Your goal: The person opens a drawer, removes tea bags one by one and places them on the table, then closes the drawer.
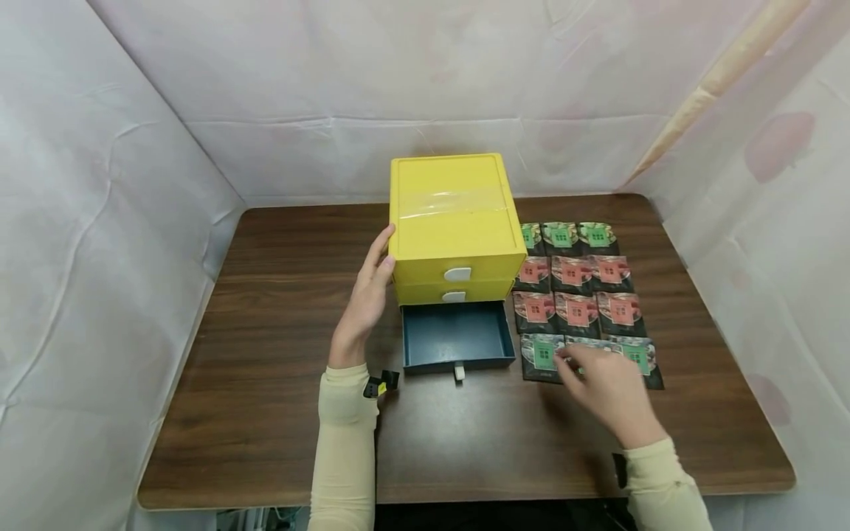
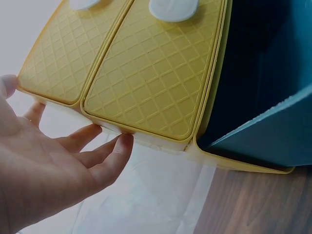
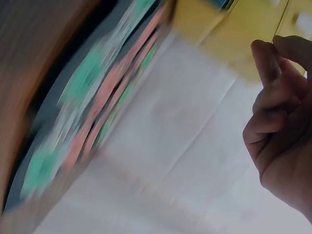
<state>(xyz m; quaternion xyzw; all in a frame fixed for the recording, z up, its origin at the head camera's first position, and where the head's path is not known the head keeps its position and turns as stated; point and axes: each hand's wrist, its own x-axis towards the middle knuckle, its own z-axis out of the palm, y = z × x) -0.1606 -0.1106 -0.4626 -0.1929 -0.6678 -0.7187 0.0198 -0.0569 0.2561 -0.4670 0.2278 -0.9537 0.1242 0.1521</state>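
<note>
A yellow drawer unit (image 1: 458, 214) stands on the table with its lowest, dark blue drawer (image 1: 432, 335) pulled out; nothing shows inside it in the head view. My left hand (image 1: 365, 302) touches the unit's left side with extended fingers, thumb near the front edge. Over the front row of flat dark packets with green labels (image 1: 541, 357) hovers my right hand (image 1: 607, 387). In the right wrist view its fingers (image 3: 268, 61) are curled, with thumb and index tips close together and no object visible between them.
Behind the front row lie two rows of packets with red labels (image 1: 575, 312), then a back row of green-labelled packets (image 1: 561, 236). All sit right of the unit on the dark wooden table (image 1: 285, 324). White fabric walls (image 1: 279, 88) enclose the table's back and sides.
</note>
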